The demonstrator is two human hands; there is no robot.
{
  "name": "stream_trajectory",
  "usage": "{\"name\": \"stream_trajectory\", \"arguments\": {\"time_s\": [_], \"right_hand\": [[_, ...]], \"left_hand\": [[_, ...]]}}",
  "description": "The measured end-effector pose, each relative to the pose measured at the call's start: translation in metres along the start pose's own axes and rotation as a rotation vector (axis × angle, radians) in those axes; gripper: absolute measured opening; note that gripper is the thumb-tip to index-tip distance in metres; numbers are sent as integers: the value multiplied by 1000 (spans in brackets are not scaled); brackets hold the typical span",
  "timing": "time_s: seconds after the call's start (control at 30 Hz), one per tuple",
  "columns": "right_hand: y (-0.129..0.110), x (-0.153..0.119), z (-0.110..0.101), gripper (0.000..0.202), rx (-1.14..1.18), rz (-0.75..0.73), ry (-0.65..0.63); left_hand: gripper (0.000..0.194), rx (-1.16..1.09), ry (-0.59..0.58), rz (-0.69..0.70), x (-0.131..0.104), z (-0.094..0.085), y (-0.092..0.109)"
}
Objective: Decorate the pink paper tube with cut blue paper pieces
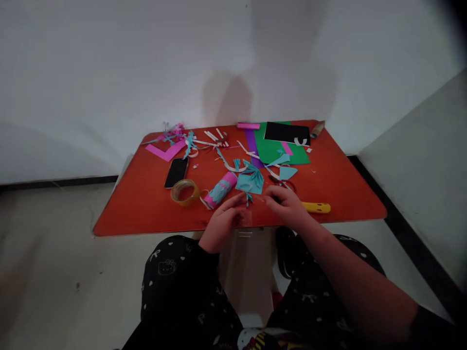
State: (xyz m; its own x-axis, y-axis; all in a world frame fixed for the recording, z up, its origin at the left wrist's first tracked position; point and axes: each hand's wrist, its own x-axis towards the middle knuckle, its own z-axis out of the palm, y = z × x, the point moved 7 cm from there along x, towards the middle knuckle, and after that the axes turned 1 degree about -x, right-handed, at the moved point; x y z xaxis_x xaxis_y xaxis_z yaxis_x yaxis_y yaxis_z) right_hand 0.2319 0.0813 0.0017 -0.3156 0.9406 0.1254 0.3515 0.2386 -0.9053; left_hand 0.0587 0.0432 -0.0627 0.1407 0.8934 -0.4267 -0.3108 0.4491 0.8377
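"Hands over the table (124,218)?"
"Left hand (223,218) nearside of the pink tube (221,189), right hand (286,203) to its right, fingers curled; either grip, I can't tell."
"In the way?"
"Blue sheet (257,184) right of the tube, tape roll (185,193) left."
"Step?"
"Apparently handling the small blue piece (248,198), right of the tube, by the left fingers; calls for light pinching."

No text, brand or number can be read (the white print (167,266) on the trousers (171,284) looks pictorial).
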Motion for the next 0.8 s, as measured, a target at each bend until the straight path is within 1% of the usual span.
{"name": "stream_trajectory", "arguments": {"time_s": [0.07,0.1,0.13,0.2,0.23,0.27,0.33,0.37,0.4,0.5,0.6,0.7,0.8], "right_hand": [[5,0,-3,22,32,10,15],[7,0,-3,22,51,13,13],[8,0,-4,21,72,12,6],[8,0,-4,20,112,2,-11],[8,-1,-5,20,131,-6,-21],[7,-1,-5,19,147,-12,-30],[6,-1,-6,19,167,-21,-39],[5,-1,-7,19,171,-23,-37],[4,-1,-9,19,173,-26,-32],[1,-2,-15,20,181,-34,-7],[1,-3,-20,19,205,-32,23],[4,-4,-21,22,299,-35,60],[14,-5,-12,27,501,20,52]], "left_hand": [[57,23,-12,-1,4,3,0],[55,84,6,16,6,3,2],[52,180,43,55,9,2,6],[48,463,156,181,13,3,21],[50,625,216,251,15,6,30],[58,785,269,295,17,10,36],[76,1028,337,300,23,20,41],[81,1100,354,284,27,24,42],[82,1144,361,270,30,27,41],[72,1161,364,265,36,29,38],[67,1085,343,302,35,21,34],[65,873,258,358,26,15,31],[65,564,149,379,12,17,30]]}}
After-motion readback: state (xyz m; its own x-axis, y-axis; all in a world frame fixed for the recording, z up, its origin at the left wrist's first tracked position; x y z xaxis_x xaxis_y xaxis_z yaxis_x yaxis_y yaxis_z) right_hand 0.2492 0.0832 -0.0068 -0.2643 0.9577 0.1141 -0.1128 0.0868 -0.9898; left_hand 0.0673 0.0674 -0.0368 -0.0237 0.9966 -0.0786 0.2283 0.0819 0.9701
